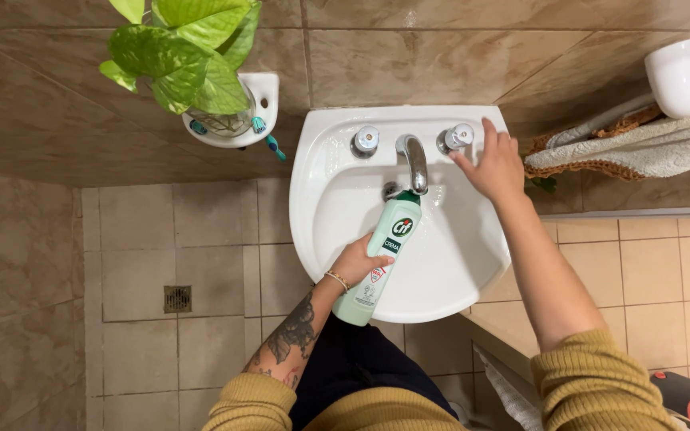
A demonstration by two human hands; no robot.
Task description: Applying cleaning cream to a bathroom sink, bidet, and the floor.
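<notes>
walls: big brown marbled tiles (457, 56), kinda glossy, grout lines slanting from this angle
floor: lighter beige square tiles (201, 263), with a small square metal drain (177, 299) set in on the left
ledge: peach tiled surface (648, 263) on the right
wall shelf: little white ceramic holder (261, 100) carrying a leafy green plant (185, 56)
towel: cream fluffy one (648, 144), upper right, under a white fixture (680, 72)
light: soft, even, indoor

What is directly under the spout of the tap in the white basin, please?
The top of a pale green bottle, held by the left hand, sits under the spout. The drain is mostly covered.
</notes>
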